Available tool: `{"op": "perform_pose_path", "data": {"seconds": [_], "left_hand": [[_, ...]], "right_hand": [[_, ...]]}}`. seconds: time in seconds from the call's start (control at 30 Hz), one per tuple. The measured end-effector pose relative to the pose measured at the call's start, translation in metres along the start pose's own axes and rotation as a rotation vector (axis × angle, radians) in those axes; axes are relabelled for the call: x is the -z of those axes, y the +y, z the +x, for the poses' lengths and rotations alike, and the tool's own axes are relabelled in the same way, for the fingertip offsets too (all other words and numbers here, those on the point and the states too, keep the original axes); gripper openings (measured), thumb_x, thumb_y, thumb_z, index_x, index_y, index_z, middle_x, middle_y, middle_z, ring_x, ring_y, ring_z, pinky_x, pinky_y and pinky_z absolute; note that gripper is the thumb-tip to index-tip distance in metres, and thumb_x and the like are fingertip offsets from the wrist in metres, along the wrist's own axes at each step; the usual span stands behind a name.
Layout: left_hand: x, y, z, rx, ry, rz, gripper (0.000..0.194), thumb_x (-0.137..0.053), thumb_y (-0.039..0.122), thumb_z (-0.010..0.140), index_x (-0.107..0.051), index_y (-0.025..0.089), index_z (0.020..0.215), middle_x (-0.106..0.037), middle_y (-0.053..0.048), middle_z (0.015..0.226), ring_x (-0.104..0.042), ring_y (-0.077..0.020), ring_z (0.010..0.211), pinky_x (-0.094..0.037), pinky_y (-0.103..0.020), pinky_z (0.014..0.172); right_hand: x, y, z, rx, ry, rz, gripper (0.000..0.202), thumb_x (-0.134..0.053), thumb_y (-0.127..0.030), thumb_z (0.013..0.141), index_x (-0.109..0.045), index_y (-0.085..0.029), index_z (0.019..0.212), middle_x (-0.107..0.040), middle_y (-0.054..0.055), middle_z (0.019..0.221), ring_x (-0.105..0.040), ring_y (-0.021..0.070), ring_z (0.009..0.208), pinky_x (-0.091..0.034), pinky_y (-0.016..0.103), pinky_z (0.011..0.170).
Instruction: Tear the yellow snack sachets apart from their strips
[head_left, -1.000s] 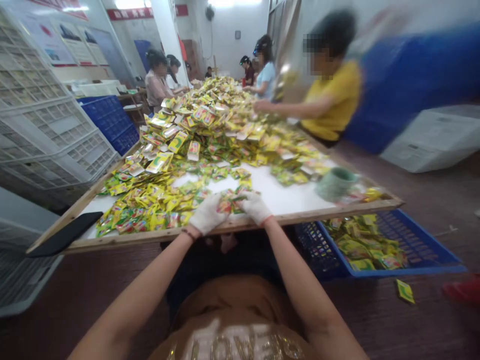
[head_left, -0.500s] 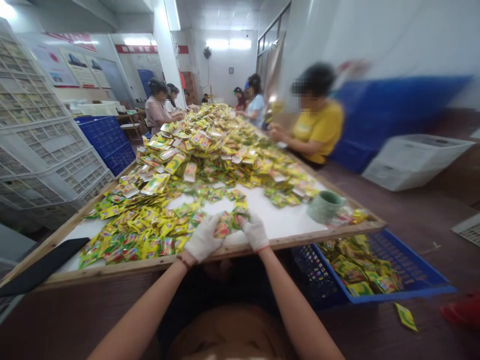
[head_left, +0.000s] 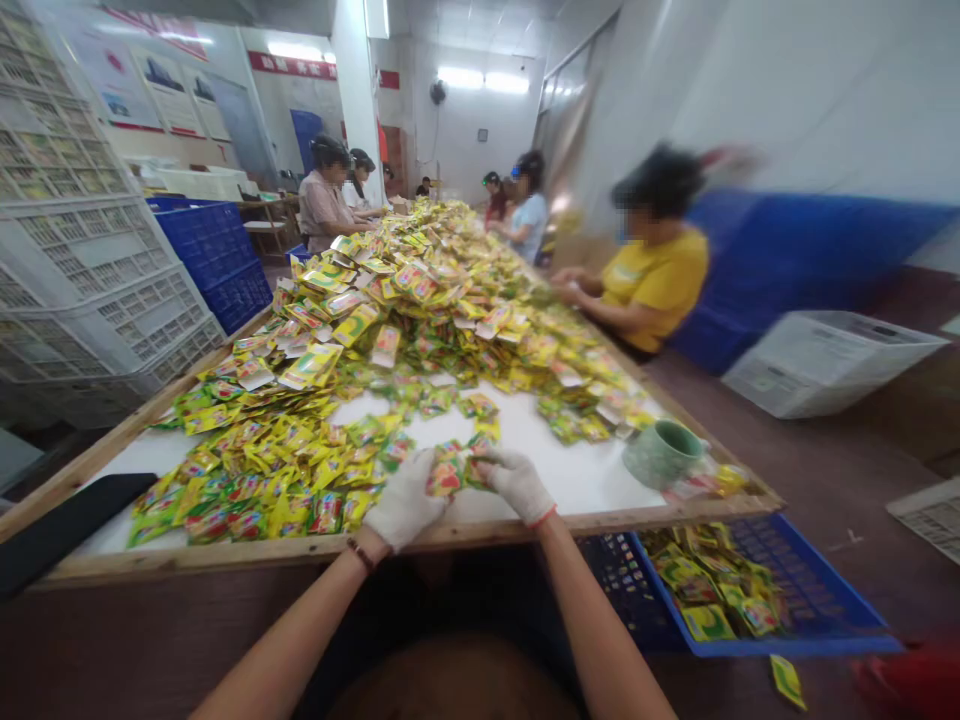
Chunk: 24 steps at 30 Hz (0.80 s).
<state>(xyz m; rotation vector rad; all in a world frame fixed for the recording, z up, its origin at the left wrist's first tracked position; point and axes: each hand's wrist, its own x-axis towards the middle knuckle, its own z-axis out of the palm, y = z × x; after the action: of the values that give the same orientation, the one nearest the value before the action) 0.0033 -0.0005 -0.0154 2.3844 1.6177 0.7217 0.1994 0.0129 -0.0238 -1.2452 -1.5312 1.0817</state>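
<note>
A green mug stands upright (stacked white crates, far left).

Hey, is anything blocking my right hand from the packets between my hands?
Nothing visible is. Your right hand is right at the packets, with your left hand on their other side. The green mug stands farther right, outside that gap.

Packets lie on the table, behind and left of the mug.
</note>
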Motion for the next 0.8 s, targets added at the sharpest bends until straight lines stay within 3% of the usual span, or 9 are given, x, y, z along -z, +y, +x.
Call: {"op": "perform_pose_path", "data": {"seconds": [0.17,0.27,0.37,0.63,0.8], "left_hand": [[-0.005,-0.005,-0.001,-0.029,-0.028,0.009,0.035,-0.063,0.019,0.067,-0.053,0.02,0.101,-0.057,-0.007,0.104,-0.055,-0.0253,0.101,-0.048,-0.04,0.088],[-0.006,-0.006,0.001,-0.047,-0.06,0.013,0.038,-0.062,0.017,0.067,-0.053,0.02,0.104,-0.057,-0.009,0.107,-0.055,-0.0272,0.103,-0.047,-0.042,0.09],[-0.005,-0.008,0.005,-0.046,-0.091,0.003,0.038,-0.062,0.018,0.068,-0.052,0.019,0.105,-0.058,-0.009,0.105,-0.056,-0.0271,0.098,-0.048,-0.042,0.087],[0.001,-0.006,0.02,0.141,-0.111,-0.161,0.026,-0.064,0.027,0.072,-0.052,0.019,0.094,-0.058,-0.007,0.097,-0.057,-0.0241,0.092,-0.048,-0.037,0.081],[0.006,-0.008,0.026,0.151,-0.157,-0.211,0.024,-0.064,0.028,0.072,-0.051,0.02,0.09,-0.057,-0.005,0.094,-0.056,-0.0221,0.086,-0.048,-0.036,0.076]], "right_hand": [[0.004,-0.003,0.013,-0.021,-0.154,-0.068,0.015,-0.064,-0.024,0.066,-0.076,-0.016,0.074,-0.068,0.001,0.067,-0.06,0.0175,0.066,-0.052,0.029,0.064],[0.006,-0.012,0.019,-0.011,-0.213,-0.085,0.015,-0.063,-0.023,0.069,-0.076,-0.018,0.077,-0.07,0.001,0.073,-0.061,0.018,0.071,-0.051,0.029,0.067],[0.007,-0.017,0.023,0.004,-0.225,-0.084,0.021,-0.059,-0.025,0.075,-0.075,-0.019,0.087,-0.071,0.002,0.085,-0.062,0.0193,0.08,-0.051,0.032,0.074],[0.013,-0.012,0.035,0.059,-0.211,-0.085,0.022,-0.062,-0.021,0.074,-0.075,-0.02,0.092,-0.066,0.004,0.084,-0.06,0.0196,0.084,-0.048,0.035,0.082],[0.014,-0.019,0.035,0.018,-0.186,0.02,0.022,-0.059,-0.027,0.08,-0.073,-0.021,0.096,-0.065,0.003,0.088,-0.06,0.019,0.087,-0.049,0.033,0.079]]}}
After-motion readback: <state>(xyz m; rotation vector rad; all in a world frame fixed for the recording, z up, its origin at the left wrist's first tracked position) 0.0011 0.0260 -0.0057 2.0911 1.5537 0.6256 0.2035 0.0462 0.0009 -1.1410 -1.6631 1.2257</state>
